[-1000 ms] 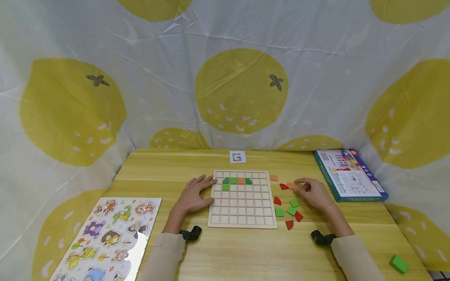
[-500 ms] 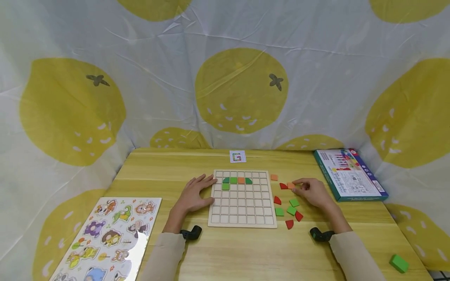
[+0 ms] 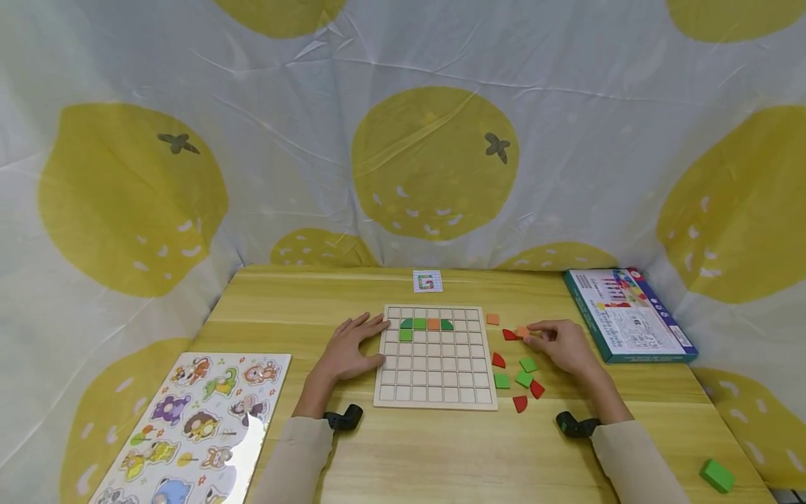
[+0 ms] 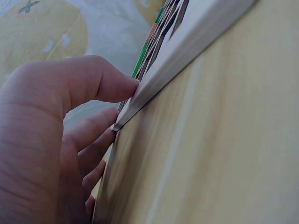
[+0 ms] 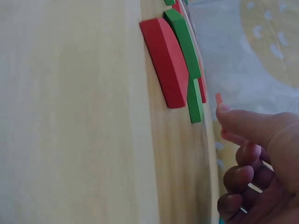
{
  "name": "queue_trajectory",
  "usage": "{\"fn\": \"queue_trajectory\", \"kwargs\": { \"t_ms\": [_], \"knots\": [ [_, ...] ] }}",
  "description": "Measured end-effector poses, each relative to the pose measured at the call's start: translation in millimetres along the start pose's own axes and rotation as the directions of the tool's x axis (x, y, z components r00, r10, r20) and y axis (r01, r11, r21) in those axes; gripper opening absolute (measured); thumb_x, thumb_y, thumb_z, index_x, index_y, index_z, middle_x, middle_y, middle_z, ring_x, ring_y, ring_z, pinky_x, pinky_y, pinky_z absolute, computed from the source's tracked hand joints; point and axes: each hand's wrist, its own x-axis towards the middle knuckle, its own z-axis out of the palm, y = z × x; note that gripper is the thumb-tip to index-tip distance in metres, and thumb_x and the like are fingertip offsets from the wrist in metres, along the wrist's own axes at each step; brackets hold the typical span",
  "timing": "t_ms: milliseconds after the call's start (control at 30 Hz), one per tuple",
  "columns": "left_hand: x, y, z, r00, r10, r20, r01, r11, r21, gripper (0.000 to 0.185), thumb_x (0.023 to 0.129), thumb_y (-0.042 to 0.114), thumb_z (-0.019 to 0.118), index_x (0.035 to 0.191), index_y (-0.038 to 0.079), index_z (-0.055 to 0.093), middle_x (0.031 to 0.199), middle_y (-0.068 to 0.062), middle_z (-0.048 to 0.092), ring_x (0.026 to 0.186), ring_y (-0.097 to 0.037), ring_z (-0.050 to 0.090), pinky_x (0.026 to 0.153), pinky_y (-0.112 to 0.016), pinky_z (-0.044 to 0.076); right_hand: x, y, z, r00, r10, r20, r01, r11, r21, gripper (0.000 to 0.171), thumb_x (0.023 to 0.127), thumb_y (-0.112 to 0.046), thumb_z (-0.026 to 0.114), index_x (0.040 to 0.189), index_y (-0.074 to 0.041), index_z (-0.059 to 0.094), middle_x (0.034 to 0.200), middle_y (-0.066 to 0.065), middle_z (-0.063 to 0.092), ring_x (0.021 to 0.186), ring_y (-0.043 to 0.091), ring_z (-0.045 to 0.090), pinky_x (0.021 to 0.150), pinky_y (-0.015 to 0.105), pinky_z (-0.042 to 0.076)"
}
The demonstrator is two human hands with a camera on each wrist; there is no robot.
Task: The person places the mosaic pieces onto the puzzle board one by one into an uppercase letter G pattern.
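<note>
Right of the board (image 3: 434,364), your right hand (image 3: 560,344) pinches an orange tile (image 3: 522,331); left hand (image 3: 346,350), fingers flat, steadies the frame. Next likely: seat it squarely in a cell.

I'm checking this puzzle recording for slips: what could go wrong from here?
The right hand pinches the orange tile only at the fingertips, so it might slip. The red piece lies right beside it and could get knocked. The left hand only rests against the grid board, which may shift.
</note>
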Motion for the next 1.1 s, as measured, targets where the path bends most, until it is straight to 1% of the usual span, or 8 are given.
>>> {"fn": "queue_trajectory", "kwargs": {
  "t_ms": [167, 300, 500, 633, 767, 867, 1000, 1100],
  "knots": [
    [0.5, 0.1, 0.4, 1.000, -0.008, 0.010, 0.008, 1.000, -0.004, 0.073, 0.080, 0.045, 0.063, 0.148, 0.028, 0.043, 0.156, 0.008, 0.036, 0.150, -0.024, 0.023, 0.122, -0.051, 0.011, -2, -11, 2, 1.000, -0.024, -0.006, 0.024, 1.000, 0.004, 0.030, 0.087, -0.030, 0.072, 0.111, -0.011, 0.074, 0.066, 0.001, 0.051, 0.061, 0.016, 0.045, 0.051, 0.024, 0.033],
    [0.7, -0.1, 0.9, 1.000, -0.011, 0.011, 0.011, 1.000, -0.007, 0.072, 0.080, 0.045, 0.063, 0.148, 0.028, 0.044, 0.156, 0.008, 0.036, 0.150, -0.024, 0.022, 0.122, -0.050, 0.011, -2, -22, 5, 0.999, -0.035, 0.002, 0.035, 0.999, 0.029, 0.030, 0.087, -0.030, 0.073, 0.111, -0.011, 0.074, 0.065, 0.001, 0.050, 0.059, 0.017, 0.045, 0.049, 0.024, 0.033],
    [0.4, 0.1, 0.9, 1.000, -0.013, 0.010, 0.013, 1.000, -0.009, 0.072, 0.080, 0.044, 0.063, 0.148, 0.028, 0.044, 0.156, 0.009, 0.036, 0.150, -0.024, 0.023, 0.122, -0.050, 0.011, -2, -35, 12, 0.999, -0.032, 0.026, 0.031, 0.998, 0.064, 0.029, 0.086, -0.029, 0.074, 0.109, -0.012, 0.075, 0.068, 0.002, 0.051, 0.062, 0.017, 0.047, 0.049, 0.023, 0.035],
    [0.5, -0.2, 1.0, 1.000, -0.020, 0.015, 0.020, 1.000, -0.005, 0.072, 0.080, 0.044, 0.063, 0.148, 0.029, 0.044, 0.156, 0.011, 0.035, 0.150, -0.023, 0.022, 0.122, -0.049, 0.011, -2, -45, 16, 0.998, -0.047, 0.037, 0.043, 0.995, 0.088, 0.028, 0.085, -0.028, 0.075, 0.109, -0.012, 0.075, 0.070, 0.003, 0.052, 0.064, 0.018, 0.048, 0.051, 0.023, 0.037],
    [0.2, -0.2, 0.5, 1.000, -0.024, 0.017, 0.024, 1.000, -0.008, 0.072, 0.080, 0.044, 0.063, 0.148, 0.030, 0.044, 0.156, 0.011, 0.035, 0.150, -0.023, 0.022, 0.122, -0.049, 0.010, -2, -57, 23, 0.997, -0.059, 0.048, 0.053, 0.991, 0.126, 0.029, 0.085, -0.028, 0.075, 0.109, -0.012, 0.075, 0.069, 0.002, 0.051, 0.064, 0.017, 0.047, 0.050, 0.022, 0.036],
    [-0.3, 0.5, -0.1, 1.000, -0.021, 0.011, 0.021, 1.000, -0.021, 0.072, 0.079, 0.043, 0.064, 0.147, 0.028, 0.045, 0.156, 0.009, 0.036, 0.149, -0.024, 0.023, 0.122, -0.050, 0.011, -1, -66, 29, 0.995, -0.075, 0.061, 0.064, 0.982, 0.177, 0.027, 0.084, -0.027, 0.076, 0.107, -0.013, 0.076, 0.065, 0.002, 0.048, 0.059, 0.015, 0.044, 0.047, 0.022, 0.034],
    [-1.1, 1.9, -1.0, 1.000, -0.012, -0.001, 0.012, 0.999, -0.040, 0.071, 0.079, 0.041, 0.064, 0.146, 0.027, 0.046, 0.155, 0.007, 0.038, 0.149, -0.026, 0.025, 0.122, -0.051, 0.011, 2, -77, 37, 0.990, -0.128, 0.064, 0.114, 0.975, 0.193, 0.023, 0.084, -0.025, 0.076, 0.104, -0.014, 0.077, 0.062, 0.002, 0.048, 0.054, 0.013, 0.040, 0.046, 0.022, 0.031],
    [-1.3, 2.6, -1.4, 1.000, -0.010, -0.003, 0.010, 0.999, -0.039, 0.071, 0.079, 0.042, 0.064, 0.146, 0.027, 0.046, 0.155, 0.007, 0.038, 0.149, -0.026, 0.025, 0.122, -0.050, 0.011, 4, -85, 43, 0.984, -0.169, 0.058, 0.157, 0.974, 0.164, 0.022, 0.084, -0.025, 0.076, 0.104, -0.014, 0.077, 0.061, 0.000, 0.048, 0.054, 0.012, 0.040, 0.047, 0.022, 0.031]
  ]
}}
